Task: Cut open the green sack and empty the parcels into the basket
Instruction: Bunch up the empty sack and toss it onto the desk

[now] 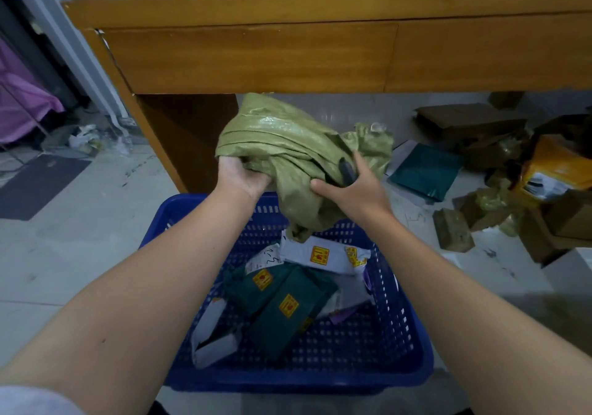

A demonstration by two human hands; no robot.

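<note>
I hold the crumpled green woven sack up over the far end of the blue plastic basket. My left hand grips its left side from below. My right hand clutches the right side and also holds a dark handle, apparently a cutter, against the fabric. The sack's lower end hangs down into the basket. Inside lie several parcels: dark green mailers with yellow stickers and white ones, one just under the sack's mouth.
A wooden desk stands right behind the basket. On the floor to the right lie a dark green mailer, brown cardboard pieces, an orange box and green scraps. A dark mat lies at the left.
</note>
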